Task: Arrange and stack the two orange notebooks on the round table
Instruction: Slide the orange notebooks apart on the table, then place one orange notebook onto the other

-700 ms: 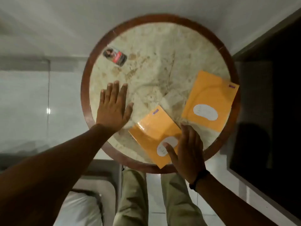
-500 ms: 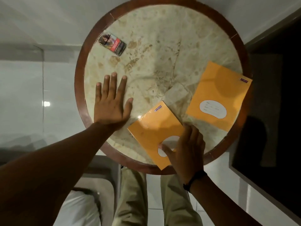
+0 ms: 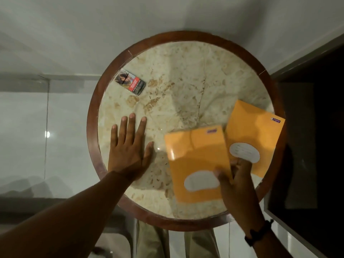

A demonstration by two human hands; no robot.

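Two orange notebooks with white oval labels are on the round marble table (image 3: 186,75). The near notebook (image 3: 197,157) is lifted and slightly blurred, and my right hand (image 3: 236,187) grips its lower right edge, thumb on the cover. Its right side overlaps the left edge of the far notebook (image 3: 255,131), which lies flat at the table's right rim with one corner over the wooden border. My left hand (image 3: 130,146) rests flat on the marble at the left, fingers spread, holding nothing.
A small cigarette pack (image 3: 130,82) lies at the table's upper left. A dark cabinet or screen (image 3: 312,146) stands close on the right. My legs (image 3: 154,243) are under the near edge, a cushioned seat at the lower left.
My right hand has taken hold of the near notebook, lifted it, turned it upright and carried it right until it overlaps the far notebook. The left hand stays flat.
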